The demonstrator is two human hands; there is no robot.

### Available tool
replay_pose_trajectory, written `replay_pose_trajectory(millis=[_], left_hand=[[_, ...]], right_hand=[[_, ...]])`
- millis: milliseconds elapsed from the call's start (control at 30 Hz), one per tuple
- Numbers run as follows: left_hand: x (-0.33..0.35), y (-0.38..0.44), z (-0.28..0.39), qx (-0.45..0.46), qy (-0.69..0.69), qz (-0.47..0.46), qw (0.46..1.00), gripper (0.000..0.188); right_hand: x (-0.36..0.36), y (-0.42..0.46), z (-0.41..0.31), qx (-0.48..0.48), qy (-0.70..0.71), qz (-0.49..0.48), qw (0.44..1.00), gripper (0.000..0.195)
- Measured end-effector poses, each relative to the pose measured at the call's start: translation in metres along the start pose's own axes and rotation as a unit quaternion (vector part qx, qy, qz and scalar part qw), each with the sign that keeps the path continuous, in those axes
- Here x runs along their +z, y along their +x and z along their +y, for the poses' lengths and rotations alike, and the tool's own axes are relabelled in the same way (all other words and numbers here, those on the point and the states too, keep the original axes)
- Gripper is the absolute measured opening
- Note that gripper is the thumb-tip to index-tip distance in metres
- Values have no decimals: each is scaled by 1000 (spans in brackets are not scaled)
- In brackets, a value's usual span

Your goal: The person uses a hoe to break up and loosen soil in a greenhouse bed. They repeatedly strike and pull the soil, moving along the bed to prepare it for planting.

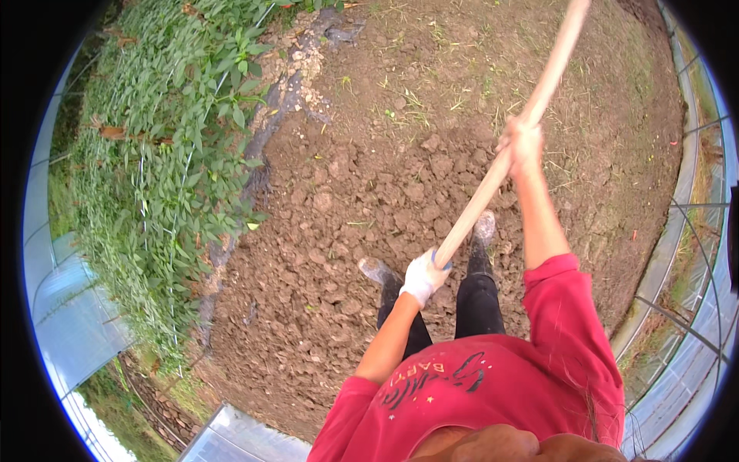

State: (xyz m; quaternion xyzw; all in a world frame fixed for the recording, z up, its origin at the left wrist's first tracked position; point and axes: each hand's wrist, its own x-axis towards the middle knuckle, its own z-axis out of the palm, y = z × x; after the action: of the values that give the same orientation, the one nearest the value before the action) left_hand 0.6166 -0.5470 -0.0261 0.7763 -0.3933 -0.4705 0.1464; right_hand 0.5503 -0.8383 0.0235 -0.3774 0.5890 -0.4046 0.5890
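Note:
A long wooden handle (482, 193) slants from low centre to the top right edge of the head view, where its far end is out of the picture. My left hand (426, 276), in a white and blue work glove, is closed round its near end. Farther up the shaft, my right hand (522, 144) is bare, slightly blurred, and grips the wood. Below the handle lies loose, cloddy brown soil (346, 196). My two muddy boots (484, 228) stand on this broken ground.
Staked leafy green plants (190, 133) with white strings grow along the left, edged by dark plastic mulch film (271, 127). Flatter soil with sparse weeds (427, 110) lies ahead. Plastic sheeting and metal tubes (681, 332) of a greenhouse wall curve along the right.

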Motion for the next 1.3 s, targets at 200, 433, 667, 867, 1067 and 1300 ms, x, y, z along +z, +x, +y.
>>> replay_pose_trajectory(millis=[200,433,667,867,1067,1300], left_hand=[[-21,-195,-67,-276,10,-148,950,40],[-160,-163,36,-301,-309,-205,878,25],[-180,-155,40,-255,-238,-162,923,24],[-44,-177,-23,-304,-116,-164,931,53],[10,-257,-100,-287,-58,-151,944,64],[-66,-398,-126,-427,34,-269,863,64]], right_hand=[[10,-168,251,410,-125,-14,903,12],[52,-103,154,438,46,-138,887,14],[65,-62,155,429,96,-128,889,17],[5,-36,238,438,46,-100,892,20],[-14,-109,238,420,77,-87,900,15],[-49,-295,225,570,80,-14,818,13]])
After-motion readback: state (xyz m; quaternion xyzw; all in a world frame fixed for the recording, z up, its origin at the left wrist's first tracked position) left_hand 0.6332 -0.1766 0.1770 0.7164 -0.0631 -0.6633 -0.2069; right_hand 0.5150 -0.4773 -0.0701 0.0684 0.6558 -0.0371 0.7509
